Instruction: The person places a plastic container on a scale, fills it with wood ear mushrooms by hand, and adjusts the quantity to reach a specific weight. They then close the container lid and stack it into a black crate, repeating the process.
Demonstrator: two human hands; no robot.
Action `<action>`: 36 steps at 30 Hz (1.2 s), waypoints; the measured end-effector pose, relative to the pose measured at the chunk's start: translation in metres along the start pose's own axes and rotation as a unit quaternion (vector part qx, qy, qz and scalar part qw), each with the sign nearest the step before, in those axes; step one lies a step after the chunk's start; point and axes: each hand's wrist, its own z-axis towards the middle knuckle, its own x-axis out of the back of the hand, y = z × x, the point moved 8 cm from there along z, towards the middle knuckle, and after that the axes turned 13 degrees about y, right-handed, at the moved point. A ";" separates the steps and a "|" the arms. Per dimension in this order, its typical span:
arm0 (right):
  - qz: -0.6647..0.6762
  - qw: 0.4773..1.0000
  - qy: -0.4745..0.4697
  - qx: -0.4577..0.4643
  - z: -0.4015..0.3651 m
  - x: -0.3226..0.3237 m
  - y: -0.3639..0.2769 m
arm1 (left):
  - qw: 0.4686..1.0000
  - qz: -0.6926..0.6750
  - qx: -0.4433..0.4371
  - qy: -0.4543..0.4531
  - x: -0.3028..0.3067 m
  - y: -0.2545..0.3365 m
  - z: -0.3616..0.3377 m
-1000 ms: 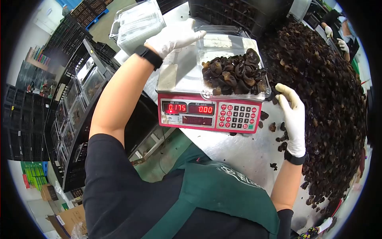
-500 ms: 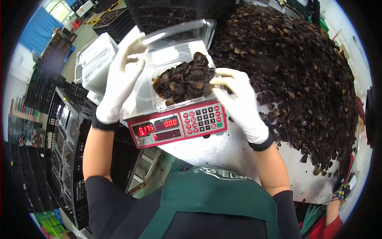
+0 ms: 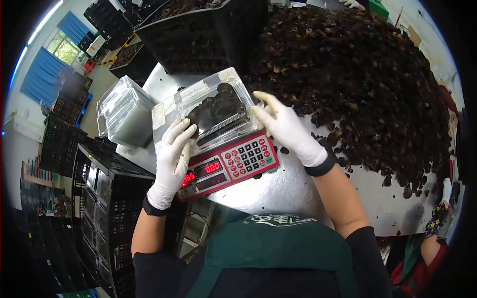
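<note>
A clear plastic clamshell box [image 3: 206, 92] holds dark, ear-shaped mushrooms [image 3: 218, 107], with its lid lying over them. It rests on a red electronic scale [image 3: 233, 166] with lit red digits, partly hidden by my left hand. My white-gloved left hand [image 3: 172, 159] is closed over the box's near left corner, fingers on the lid and thumb lower down. At the box's right side is my gloved right hand [image 3: 288, 126]. Its thumb and index finger are spread apart, their tips at the box edge.
Stacked clear boxes [image 3: 126, 114] stand left of the scale. A large heap of dark mushrooms [image 3: 348, 74] covers the metal table [image 3: 293, 193] at right. Behind is a black crate [image 3: 198, 44]; more crates [image 3: 124, 208] stand lower left. A co-worker's patterned glove [image 3: 436, 218] shows at right.
The raised lid has come down over the mushrooms. My left hand has moved from the box's far left down to its near left corner. My right hand remains by the right edge.
</note>
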 end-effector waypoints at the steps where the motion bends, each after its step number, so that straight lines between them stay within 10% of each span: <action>1: 0.036 0.999 -0.035 -0.010 0.003 -0.013 0.003 | 1.000 -0.010 0.001 0.007 0.001 -0.001 0.001; 7: 0.119 0.981 -0.124 -0.095 0.008 -0.026 0.013 | 0.982 0.015 0.178 0.054 0.011 -0.025 -0.012; 10: 0.166 0.965 -0.144 -0.144 0.010 -0.028 0.006 | 0.869 -0.274 0.411 -0.036 -0.013 -0.045 -0.020; 13: 0.224 0.957 -0.140 -0.119 0.018 -0.033 0.012 | 0.820 -0.350 0.453 -0.017 -0.017 -0.043 -0.014; 18: 0.310 0.936 -0.026 -0.166 -0.021 -0.023 0.014 | 0.748 -0.488 0.449 0.033 -0.025 -0.023 -0.042; 24: 0.224 0.958 -0.158 -0.086 -0.053 -0.027 -0.013 | 0.744 -0.485 0.447 0.110 0.025 0.009 -0.082; 36: 0.116 0.979 -0.153 -0.068 -0.084 0.001 -0.032 | 0.692 -0.264 0.377 0.556 0.301 -0.107 -0.181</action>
